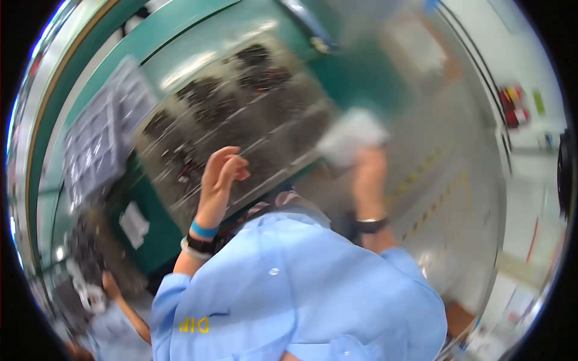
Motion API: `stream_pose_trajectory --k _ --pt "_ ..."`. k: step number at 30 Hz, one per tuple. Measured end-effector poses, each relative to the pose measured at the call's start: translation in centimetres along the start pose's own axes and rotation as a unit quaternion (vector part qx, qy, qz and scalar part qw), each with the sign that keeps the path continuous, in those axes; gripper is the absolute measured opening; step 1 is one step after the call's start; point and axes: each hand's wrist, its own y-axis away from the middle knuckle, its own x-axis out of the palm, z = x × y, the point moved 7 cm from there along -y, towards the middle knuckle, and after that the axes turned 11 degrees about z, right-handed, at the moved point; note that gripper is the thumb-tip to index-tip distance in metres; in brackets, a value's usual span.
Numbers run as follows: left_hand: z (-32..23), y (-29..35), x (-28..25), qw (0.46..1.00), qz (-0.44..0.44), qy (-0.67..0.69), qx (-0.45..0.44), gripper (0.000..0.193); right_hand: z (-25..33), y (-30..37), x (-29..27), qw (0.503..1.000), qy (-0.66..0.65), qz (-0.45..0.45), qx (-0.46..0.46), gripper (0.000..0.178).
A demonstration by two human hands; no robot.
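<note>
My left hand [221,174] hovers over the near part of a wide, clear-plastic tray [292,168]. Its fingers are loosely curled and apart, with nothing seen between them. Dark small parts [208,96] lie in the tray's compartments, too blurred to name. Off the tray's right end, my right hand [369,177] grips a white, crumpled, see-through thing [355,135] that looks like thin plastic. Motion smears that hand, and its fingertips are hidden.
Grey compartment trays [102,132] stand left on the green bench [156,237]. A white paper [133,225] lies there. Another person's hand [110,285] is at a further tray, lower left. A tool-like bar [308,27] lies at the back. The floor [421,186] with yellow tape stretches right.
</note>
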Motion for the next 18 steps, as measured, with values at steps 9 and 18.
stream_pose_trajectory --k 9,18 --pt "3.9 6.0 -6.9 0.99 -0.137 0.02 -0.018 0.02 -29.6 3.3 -4.9 0.851 -0.296 -0.083 0.425 0.04" --pt "7.7 12.6 -15.5 0.952 -0.297 -0.058 -0.049 0.021 -4.9 -8.3 2.1 0.979 -0.126 0.05 0.153 0.029"
